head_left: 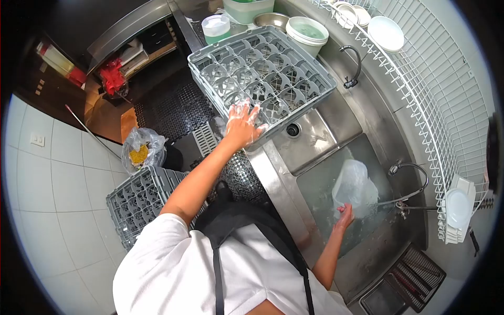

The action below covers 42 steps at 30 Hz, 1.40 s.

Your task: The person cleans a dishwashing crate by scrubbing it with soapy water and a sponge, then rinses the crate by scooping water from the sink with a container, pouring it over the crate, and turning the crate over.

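Observation:
My left hand [243, 125], covered in suds, lies with fingers spread on the near corner of a grey dish rack [262, 73]. The rack is divided into many compartments and rests across the sink's far end. Over the water-filled basin [320, 197], my right hand [344, 214] is closed on the near edge of a translucent plastic container [354, 184]. The container is tilted, partly in the cloudy water; its exact shape is hard to make out. Just right of it, a curved faucet [415, 167] reaches over the basin.
Behind the rack stand a white bucket [308, 35], a metal bowl [271, 21] and a tub of green liquid [216, 29]. A wire shelf [420, 113] with plates runs along the right wall. On the floor at left are stacked racks [139, 202] and a bagged bin [144, 149].

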{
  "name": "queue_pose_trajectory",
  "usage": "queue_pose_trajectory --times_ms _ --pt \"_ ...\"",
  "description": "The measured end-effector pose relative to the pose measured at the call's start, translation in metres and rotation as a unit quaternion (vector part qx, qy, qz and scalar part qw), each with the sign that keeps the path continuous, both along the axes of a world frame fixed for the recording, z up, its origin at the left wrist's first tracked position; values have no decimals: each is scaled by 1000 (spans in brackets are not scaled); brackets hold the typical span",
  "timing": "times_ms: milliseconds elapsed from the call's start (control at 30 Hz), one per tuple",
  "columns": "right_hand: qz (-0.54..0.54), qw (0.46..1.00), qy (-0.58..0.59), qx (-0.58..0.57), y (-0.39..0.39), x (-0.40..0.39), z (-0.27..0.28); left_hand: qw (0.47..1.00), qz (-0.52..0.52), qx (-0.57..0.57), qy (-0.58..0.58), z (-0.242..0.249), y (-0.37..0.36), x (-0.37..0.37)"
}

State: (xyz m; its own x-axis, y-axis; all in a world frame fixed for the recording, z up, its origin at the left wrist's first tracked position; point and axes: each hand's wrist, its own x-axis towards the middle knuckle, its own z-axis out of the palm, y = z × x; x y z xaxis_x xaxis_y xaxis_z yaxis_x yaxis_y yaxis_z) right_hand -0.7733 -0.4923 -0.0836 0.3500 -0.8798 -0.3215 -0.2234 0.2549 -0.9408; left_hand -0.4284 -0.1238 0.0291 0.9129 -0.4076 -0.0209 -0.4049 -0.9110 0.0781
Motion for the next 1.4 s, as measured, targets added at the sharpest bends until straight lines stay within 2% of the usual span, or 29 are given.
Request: queue_pose_trajectory --times_ms 133,200,333,433,467,567,700,733,800,900,1033,1200,1333,1400 --pt "146 985 0 -96 -1 41 46 997 24 54 56 7 -21 29" --pt "196 977 -33 -82 21 69 93 996 23 64 52 0 -30 43" --pt "306 945 -61 -98 63 130 157 998 50 -14 27 -26 -39 69" --pt "369 912 -5 -180 102 172 213 998 36 55 -4 -25 -41 85" --pt "383 897 28 -221 113 183 226 999 43 17 -5 -16 -42 89" --pt "393 882 74 -249 127 205 232 999 -4 -29 20 -27 -31 107" --pt "391 888 55 -235 114 201 204 985 -93 21 -146 -43 -13 92" --pt "384 894 55 -225 107 196 195 992 -86 -52 -76 -23 -10 71" --pt "367 906 55 -204 90 183 180 989 -93 -77 -89 -7 -12 22" --pt "358 893 104 -251 76 169 190 982 -100 -102 -124 -9 -26 -30" --pt "354 865 134 -330 68 156 204 975 -110 -147 -128 -5 -47 -50" --pt "362 818 119 -430 99 158 239 981 -30 -161 -99 -12 -50 -14" --pt "421 747 107 -504 131 178 257 987 85 -37 -133 -12 -38 25" --pt "435 709 85 -549 143 193 258 993 84 -74 -50 -13 -40 42"
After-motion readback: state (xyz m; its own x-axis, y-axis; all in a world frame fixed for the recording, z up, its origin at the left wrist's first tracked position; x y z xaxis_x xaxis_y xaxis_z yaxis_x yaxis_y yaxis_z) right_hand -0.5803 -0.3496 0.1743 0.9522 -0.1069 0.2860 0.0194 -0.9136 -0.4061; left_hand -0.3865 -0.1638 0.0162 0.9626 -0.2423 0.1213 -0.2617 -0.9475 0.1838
